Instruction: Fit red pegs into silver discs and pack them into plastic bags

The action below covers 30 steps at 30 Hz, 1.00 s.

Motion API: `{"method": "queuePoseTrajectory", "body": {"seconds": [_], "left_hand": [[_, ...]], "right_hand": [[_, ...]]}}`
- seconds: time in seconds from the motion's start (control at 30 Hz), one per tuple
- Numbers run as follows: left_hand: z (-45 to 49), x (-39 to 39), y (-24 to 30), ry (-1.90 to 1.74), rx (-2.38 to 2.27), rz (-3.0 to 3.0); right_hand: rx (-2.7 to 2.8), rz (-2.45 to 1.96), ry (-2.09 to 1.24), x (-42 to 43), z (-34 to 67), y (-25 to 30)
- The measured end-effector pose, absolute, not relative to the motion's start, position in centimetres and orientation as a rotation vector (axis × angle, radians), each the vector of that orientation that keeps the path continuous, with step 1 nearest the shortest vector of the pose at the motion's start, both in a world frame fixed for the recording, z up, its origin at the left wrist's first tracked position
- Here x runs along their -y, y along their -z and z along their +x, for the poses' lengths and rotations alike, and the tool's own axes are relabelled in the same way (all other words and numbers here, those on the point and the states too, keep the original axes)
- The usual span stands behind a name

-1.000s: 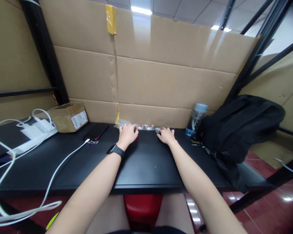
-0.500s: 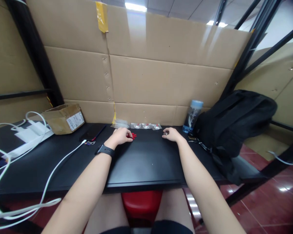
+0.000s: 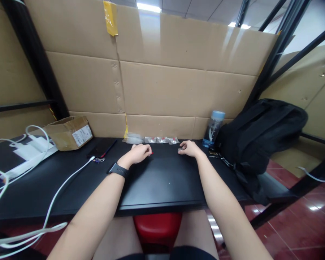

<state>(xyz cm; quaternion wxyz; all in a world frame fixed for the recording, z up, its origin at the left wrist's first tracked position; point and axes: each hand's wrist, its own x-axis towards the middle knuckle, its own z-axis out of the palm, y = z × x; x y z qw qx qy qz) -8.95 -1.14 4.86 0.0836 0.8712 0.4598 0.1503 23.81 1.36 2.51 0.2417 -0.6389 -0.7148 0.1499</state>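
Note:
My left hand (image 3: 141,153), with a dark watch on the wrist, is low over the black table. Its fingers are pinched together, and the tip of a small red piece (image 3: 152,153) shows at the fingertips; the rest of it is hidden. Across from it, my right hand (image 3: 189,148) pinches a small, shiny round thing (image 3: 180,149) just above or on the tabletop. Behind both hands, several small clear packets (image 3: 161,140) with red spots lie in a row. A bundle of clear plastic bags (image 3: 134,138) lies at the row's left end.
A cardboard box (image 3: 69,133), a phone (image 3: 101,148) with a white cable (image 3: 66,184) and white chargers (image 3: 34,148) are on the left. A water bottle (image 3: 213,129) and black backpack (image 3: 262,133) stand on the right. Cardboard (image 3: 162,90) walls the back.
My left hand has moved slightly right, and its fingers now cover most of the red pieces seen before. My right hand has shifted slightly left with the shiny round thing.

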Motion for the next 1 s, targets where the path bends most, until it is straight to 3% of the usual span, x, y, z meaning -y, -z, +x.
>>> {"method": "queuePoseTrajectory", "body": {"seconds": [0.27, 0.5, 0.8, 1.0], "left_hand": [[-8.2, 1.3, -5.2, -0.566, -1.308, 2.556], [-7.8, 1.2, -4.9, -0.611, -1.29, 2.507], [-7.3, 1.2, -4.5, -0.637, -1.312, 2.515], [-7.2, 1.2, -4.7, -0.846, -1.339, 2.504]], "right_hand": [[2.036, -1.646, -0.117, -1.4, 22.9, -3.1], [2.071, -2.042, 0.346, -1.5, 19.1, -2.2], [2.108, -2.017, 0.196, -3.3, 18.3, -1.9], [1.932, -1.428, -0.294, -2.0, 18.6, -1.9]]}}
